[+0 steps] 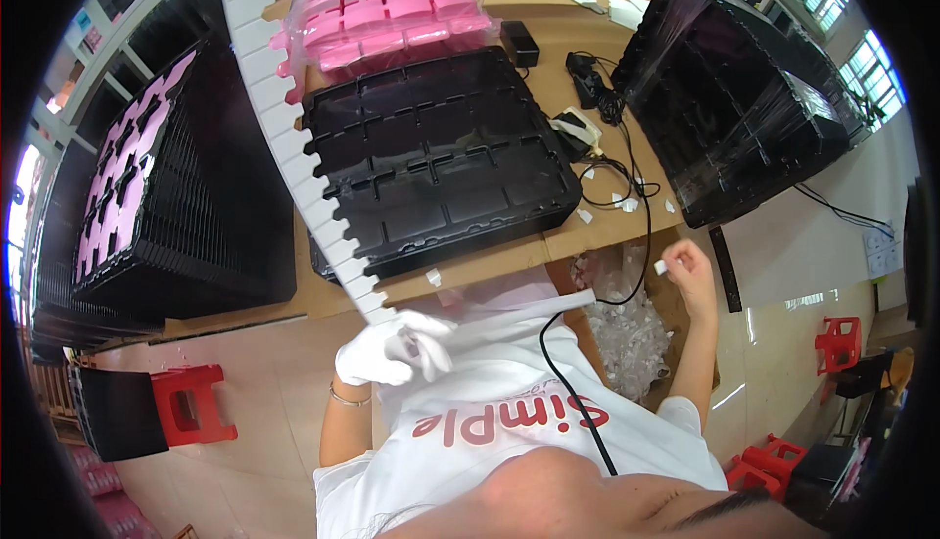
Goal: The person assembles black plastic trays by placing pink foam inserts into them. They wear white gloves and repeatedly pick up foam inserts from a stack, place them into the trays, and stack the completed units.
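Observation:
My left hand (397,348), in a white glove, is closed at the near end of a long white strip (284,133) with tooth-like notches along one edge. The strip slants away to the upper left, in front of a black moulded tray stack (441,162). To the right, my bare right hand (690,275) pinches a small white scrap (661,267) between thumb and fingertips. Below and left of that hand, a box holds a clear plastic bag (632,343) with pale pieces in it.
Wrapped pink trays (392,15) lie behind the black stack. Tall tray stacks stand at left (196,187) and right (734,98). Black cables (609,108) and white scraps (586,216) lie on the brown tabletop (548,79). Red stools (193,404) stand on the floor.

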Tool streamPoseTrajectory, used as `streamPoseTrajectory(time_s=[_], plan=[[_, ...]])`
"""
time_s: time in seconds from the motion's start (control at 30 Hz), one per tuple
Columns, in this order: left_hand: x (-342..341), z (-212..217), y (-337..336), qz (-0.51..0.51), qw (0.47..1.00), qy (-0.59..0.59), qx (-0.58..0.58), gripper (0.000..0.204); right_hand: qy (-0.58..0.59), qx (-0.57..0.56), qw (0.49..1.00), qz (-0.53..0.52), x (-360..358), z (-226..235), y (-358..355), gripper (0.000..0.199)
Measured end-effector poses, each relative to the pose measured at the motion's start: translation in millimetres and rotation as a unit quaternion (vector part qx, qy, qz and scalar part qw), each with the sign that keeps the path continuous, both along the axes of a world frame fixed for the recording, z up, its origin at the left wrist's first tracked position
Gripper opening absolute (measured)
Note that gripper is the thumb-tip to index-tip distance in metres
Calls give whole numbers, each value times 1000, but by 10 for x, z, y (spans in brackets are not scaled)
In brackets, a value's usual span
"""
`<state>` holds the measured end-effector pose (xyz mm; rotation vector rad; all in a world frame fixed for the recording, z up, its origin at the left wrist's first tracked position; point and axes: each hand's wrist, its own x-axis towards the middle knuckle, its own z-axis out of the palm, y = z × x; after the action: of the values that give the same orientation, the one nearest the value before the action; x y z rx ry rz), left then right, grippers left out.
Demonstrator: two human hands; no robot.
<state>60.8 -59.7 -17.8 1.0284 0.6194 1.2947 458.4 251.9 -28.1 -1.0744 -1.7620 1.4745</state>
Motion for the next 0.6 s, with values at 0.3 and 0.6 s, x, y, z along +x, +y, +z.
streamPoseTrajectory(time_s=[0.3,0.6], plan=[[-117,-442,-384,160,915,186,-320,44,-646,458,602,-102,1412,-2379,-392,22],[-326,1,-999,361,692,561,-276,53,-163,522,832,-95,-783,510,-257,29]])
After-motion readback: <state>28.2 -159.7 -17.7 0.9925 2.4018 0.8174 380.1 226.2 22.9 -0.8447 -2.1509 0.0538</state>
